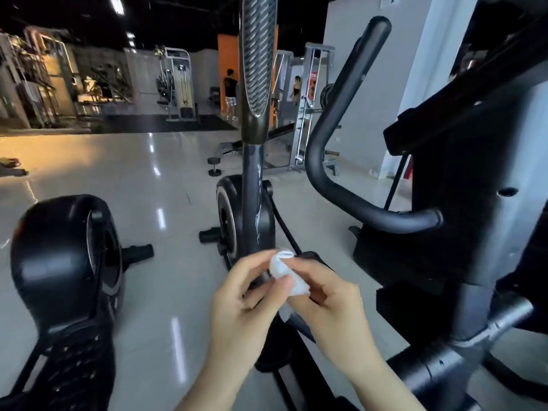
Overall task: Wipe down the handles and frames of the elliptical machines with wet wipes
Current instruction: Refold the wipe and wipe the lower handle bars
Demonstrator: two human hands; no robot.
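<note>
While both hands meet low in the middle of the view, a crumpled white wipe (284, 269) sits between them. Left hand (246, 295): fingers curled, thumb and fingertips pinching the wipe's left edge. Right hand (323, 292): fingers curled round the wipe's right and lower part, thumb laid across it. The wipe is held in the air, in front of the lower end of the upright handle (256, 84); I cannot tell whether it touches the machine.

The handle rises straight up the middle of the view, with a ribbed grip at the top and a smooth dark post below. Behind the post's foot stands a black flywheel housing (229, 215) with a pale rim. Right of the post, a curved black bar (335, 143) sweeps up from the machine's grey and black column (474, 203), which fills the right side. A grey tube (504, 321) crosses low on the column.

At the left, a second machine's round black housing (59, 262) stands on the glossy pale floor (163, 179), with a studded pedal (74, 366) below it.

Far background: weight machines (176, 84), a bench (237, 146) with a dumbbell (213, 166) beside it, an orange pillar (228, 51), and two people, one (230, 93) left of the handle, one (296, 89) right of it.
</note>
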